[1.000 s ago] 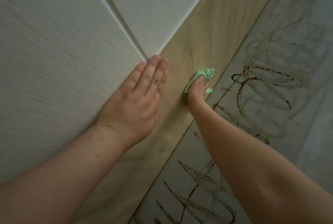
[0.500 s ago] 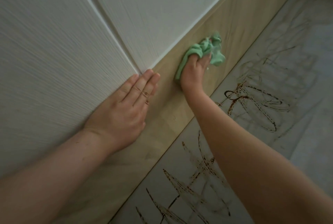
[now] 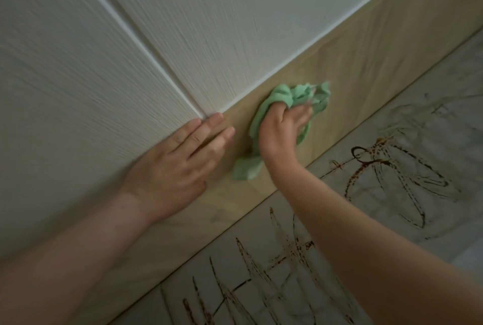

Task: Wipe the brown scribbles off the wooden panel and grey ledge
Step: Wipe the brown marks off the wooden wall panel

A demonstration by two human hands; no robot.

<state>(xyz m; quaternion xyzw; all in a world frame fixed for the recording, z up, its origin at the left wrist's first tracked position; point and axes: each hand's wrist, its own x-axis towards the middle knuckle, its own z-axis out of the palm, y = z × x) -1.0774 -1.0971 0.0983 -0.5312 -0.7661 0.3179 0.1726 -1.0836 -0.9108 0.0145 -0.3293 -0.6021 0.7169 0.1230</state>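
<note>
Pressing green cloth [image 3: 295, 95] against wooden panel [image 3: 366, 44] — right hand [image 3: 283, 126] grips it; left hand [image 3: 180, 165] flat, fingers straight (bracing). Brown scribbles [image 3: 379, 175] cover grey ledge [image 3: 444, 115] below — a dropped forearm could smear them.

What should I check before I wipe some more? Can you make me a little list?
1. Green cloth gripped by the right hand: ok, it is bunched under the hand.
2. Cloth pressed on the wooden panel: ok.
3. Left hand steadying: ok, it lies flat, fingers straight, across the edge of the white panel.
4. Wooden panel free of marks: cannot tell, the picture is blurred there.
5. Grey ledge clean: not ok, brown scribbles cover it.
6. Wiping side of the cloth clean: cannot tell, it is hidden.
</note>
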